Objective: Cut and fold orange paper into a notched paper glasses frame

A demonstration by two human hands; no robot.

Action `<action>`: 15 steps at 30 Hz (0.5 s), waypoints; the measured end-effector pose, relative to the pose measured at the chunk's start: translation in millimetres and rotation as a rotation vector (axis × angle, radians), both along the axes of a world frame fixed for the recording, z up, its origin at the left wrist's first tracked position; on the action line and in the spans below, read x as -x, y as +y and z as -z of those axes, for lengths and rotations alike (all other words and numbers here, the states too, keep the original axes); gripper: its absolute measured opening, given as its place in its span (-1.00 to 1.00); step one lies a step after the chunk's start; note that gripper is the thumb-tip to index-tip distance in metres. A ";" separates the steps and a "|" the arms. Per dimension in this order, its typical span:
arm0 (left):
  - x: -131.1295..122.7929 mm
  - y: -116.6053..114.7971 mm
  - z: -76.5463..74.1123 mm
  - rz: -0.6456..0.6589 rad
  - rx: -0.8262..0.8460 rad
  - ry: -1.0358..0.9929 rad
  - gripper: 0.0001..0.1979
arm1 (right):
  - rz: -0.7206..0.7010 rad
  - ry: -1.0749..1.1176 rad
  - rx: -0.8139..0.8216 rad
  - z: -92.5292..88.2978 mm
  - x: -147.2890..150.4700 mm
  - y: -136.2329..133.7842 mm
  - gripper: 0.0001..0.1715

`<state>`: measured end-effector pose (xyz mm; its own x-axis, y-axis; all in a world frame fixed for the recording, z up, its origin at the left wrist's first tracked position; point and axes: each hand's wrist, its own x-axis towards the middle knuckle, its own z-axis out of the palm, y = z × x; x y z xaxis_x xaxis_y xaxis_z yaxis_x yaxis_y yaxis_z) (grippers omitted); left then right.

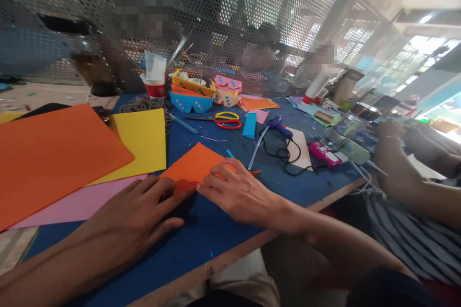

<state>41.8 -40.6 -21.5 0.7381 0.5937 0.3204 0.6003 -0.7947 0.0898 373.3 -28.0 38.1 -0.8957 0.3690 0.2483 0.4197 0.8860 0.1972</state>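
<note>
A small orange sheet [196, 165], looking like craft foam or card, lies on the blue table mat in front of me. My left hand [144, 208] rests at its near left edge, index finger stretched along the edge and thumb apart. Over the right part of the sheet, my right hand [241, 194] is closed, its curled fingertips at the near edge, close to the left index finger. The palm side of the right hand is hidden. Just beyond the right knuckles lies a narrow blue strip [230, 154], and an orange tip [255, 172] shows beside them.
Large orange [61, 153] and yellow sheets [144, 139] overlap at left. Beyond are scissors [228, 120], a blue pen-like stick [184, 123], a glue gun [280, 127] with a cord, and cut-out glasses shapes [190, 102]. At right is another person's arm [399, 168].
</note>
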 end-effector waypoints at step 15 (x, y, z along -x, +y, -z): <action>2.9 -3.4 1.7 0.002 -0.007 -0.015 -0.50 | 0.029 -0.008 0.048 1.9 -19.6 2.6 -0.55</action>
<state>38.9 -43.9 -23.2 0.7343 0.5900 0.3357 0.5974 -0.7965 0.0932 392.9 -25.3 36.2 -0.8863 0.4062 0.2225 0.4439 0.8820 0.1582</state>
